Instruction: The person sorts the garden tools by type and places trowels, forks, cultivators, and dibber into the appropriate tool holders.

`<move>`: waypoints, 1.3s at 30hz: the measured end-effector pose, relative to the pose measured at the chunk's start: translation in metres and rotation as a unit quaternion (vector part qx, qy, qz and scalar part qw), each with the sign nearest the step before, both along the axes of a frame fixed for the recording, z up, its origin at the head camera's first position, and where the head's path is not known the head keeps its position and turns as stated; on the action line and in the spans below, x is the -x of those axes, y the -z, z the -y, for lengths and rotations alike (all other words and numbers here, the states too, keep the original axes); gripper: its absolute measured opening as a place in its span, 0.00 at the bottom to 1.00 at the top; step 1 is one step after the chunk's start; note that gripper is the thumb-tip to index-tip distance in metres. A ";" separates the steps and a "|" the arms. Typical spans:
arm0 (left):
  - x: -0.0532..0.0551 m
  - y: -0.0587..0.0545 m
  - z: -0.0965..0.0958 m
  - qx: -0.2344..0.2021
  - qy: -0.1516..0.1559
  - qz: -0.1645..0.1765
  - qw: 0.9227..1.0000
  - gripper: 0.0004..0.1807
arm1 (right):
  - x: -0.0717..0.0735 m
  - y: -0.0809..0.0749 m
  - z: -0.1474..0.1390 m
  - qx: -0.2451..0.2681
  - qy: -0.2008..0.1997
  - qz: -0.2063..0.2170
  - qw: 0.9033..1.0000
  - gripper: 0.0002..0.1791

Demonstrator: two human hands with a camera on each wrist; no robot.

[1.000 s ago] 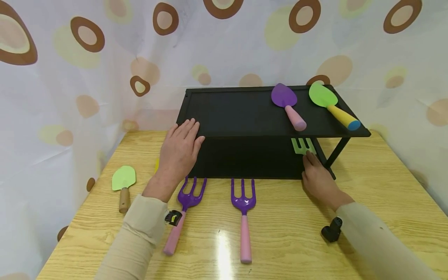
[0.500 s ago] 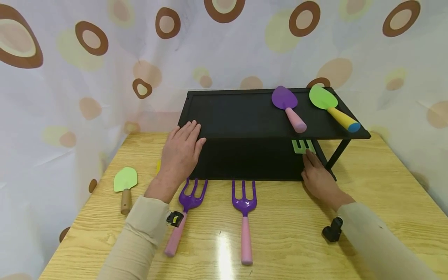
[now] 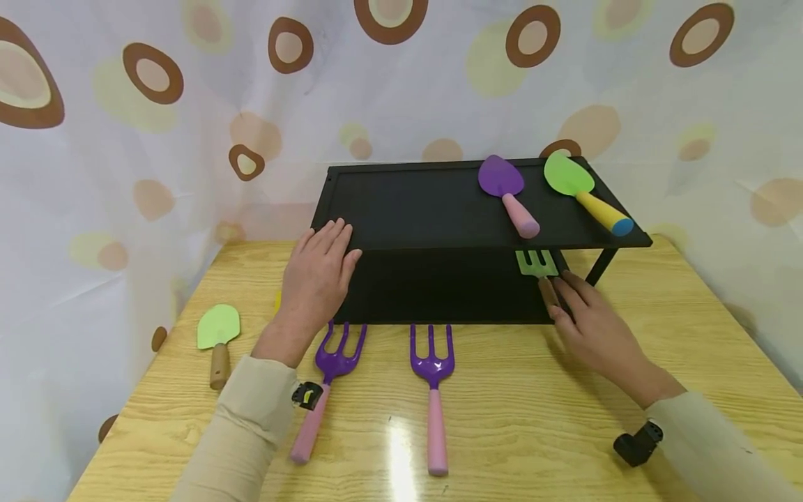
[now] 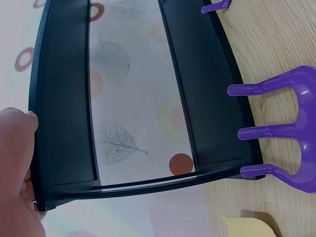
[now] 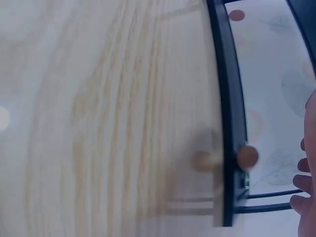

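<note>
A black two-tier shelf (image 3: 401, 202) stands on the table. My left hand (image 3: 314, 275) rests with straight fingers on the left front corner of its top board. On the lower board at right lies a small green hand fork (image 3: 537, 263) with a wooden handle (image 5: 247, 158), its round end at the front edge. My right hand (image 3: 596, 331) is just right of that handle, fingers extended; the right wrist view shows a gap between fingertips (image 5: 302, 183) and handle. Two purple hand forks with pink handles, one left (image 3: 337, 361) and one central (image 3: 433, 366), lie before the shelf.
On the top board lie a purple trowel (image 3: 502, 178) with a pink handle and a green trowel (image 3: 569, 176) with a yellow handle. A green trowel (image 3: 219, 328) with a wooden handle lies at left. A yellow blade (image 4: 248, 227) is partly hidden behind my left hand.
My right hand has let go of the green fork's wooden handle and moved slightly right, uncovering it. My left hand stays on the shelf corner.
</note>
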State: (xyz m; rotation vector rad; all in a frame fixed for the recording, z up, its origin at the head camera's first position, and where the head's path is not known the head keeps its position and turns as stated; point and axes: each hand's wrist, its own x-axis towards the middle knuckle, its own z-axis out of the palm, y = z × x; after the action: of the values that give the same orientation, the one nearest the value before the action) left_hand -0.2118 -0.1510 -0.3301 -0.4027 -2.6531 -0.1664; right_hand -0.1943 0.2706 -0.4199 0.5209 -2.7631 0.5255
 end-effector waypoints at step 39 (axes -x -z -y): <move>-0.001 0.000 0.000 -0.004 0.002 -0.003 1.000 0.29 | 0.017 -0.098 -0.051 -0.072 0.038 -0.038 0.996 0.41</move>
State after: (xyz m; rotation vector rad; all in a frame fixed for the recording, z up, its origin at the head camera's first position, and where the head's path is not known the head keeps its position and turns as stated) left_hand -0.2113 -0.1506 -0.3305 -0.4052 -2.6455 -0.1756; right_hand -0.2111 0.3214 -0.3215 0.4567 -2.7489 0.2846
